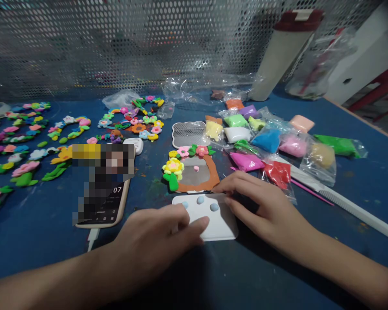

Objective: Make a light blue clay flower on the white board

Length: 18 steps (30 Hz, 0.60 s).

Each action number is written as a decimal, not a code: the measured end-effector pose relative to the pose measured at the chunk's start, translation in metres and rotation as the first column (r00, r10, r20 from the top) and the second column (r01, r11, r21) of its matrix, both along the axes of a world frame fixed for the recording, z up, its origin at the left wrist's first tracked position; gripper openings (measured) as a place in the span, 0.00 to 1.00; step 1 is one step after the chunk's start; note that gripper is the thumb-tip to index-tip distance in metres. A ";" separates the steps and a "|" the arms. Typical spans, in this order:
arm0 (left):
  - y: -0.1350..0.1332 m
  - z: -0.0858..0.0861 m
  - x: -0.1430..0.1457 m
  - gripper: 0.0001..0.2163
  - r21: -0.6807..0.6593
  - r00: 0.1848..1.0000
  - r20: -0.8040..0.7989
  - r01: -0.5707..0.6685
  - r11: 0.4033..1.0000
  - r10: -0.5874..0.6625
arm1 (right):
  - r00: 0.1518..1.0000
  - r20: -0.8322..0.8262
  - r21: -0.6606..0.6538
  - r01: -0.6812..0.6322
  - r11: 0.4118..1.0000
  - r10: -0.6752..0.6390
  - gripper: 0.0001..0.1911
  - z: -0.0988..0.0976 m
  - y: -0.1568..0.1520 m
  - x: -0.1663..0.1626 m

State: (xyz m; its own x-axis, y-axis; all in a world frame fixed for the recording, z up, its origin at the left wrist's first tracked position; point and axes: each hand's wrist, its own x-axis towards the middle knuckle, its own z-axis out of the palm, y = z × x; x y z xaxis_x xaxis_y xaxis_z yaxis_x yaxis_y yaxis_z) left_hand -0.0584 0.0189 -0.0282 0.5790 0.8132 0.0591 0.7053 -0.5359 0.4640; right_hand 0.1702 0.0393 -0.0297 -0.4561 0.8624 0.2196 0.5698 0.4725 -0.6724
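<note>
- Thumb and curled fingers of the left hand point(155, 232) lie over the smooth white round-cornered board point(220, 230); I cannot tell whether they pinch anything.
- Pale-blue round clay balls point(214, 207) sit apart on it, perhaps to avoid sticking.
- Right hand point(265, 204), loosely spread, rests at the board's right edge, probably steadying it.
- Brown-clay-rimmed, flower-trimmed mirror point(192, 177) lies just beyond.
- Bagged coloured clay lumps point(267, 140) lie farther right, seemingly within reach.

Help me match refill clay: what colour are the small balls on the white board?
Pale blue balls, showing best in the head view.
</note>
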 end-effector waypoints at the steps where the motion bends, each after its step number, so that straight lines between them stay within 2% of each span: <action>1: -0.002 0.000 0.001 0.09 0.019 0.999 -0.005 0.044 0.999 -0.044 | 1.000 0.004 -0.003 -0.006 1.000 0.006 0.10 0.000 0.000 -0.001; 3: -0.003 0.000 0.002 0.06 0.105 0.985 -0.050 0.168 0.980 -0.163 | 1.000 0.007 -0.011 -0.007 1.000 0.007 0.10 0.000 0.000 -0.001; 5: -0.002 0.002 0.002 0.10 0.233 0.955 -0.141 0.288 0.929 -0.261 | 1.000 0.011 -0.014 -0.002 1.000 0.002 0.11 0.000 0.000 -0.001; 8: -0.003 0.009 0.001 0.13 0.352 0.916 -0.242 0.391 0.850 -0.321 | 1.000 0.014 -0.017 -0.003 1.000 0.003 0.11 -0.001 -0.001 0.000; 13: -0.010 0.016 -0.002 0.18 0.404 0.888 -0.269 0.456 0.793 -0.374 | 1.000 0.008 -0.026 -0.003 1.000 0.003 0.10 -0.002 0.000 0.001; 18: -0.013 0.016 -0.005 0.15 0.421 0.821 -0.397 0.560 0.714 -0.410 | 0.998 -0.027 0.023 -0.059 0.998 0.060 0.09 -0.003 -0.002 -0.001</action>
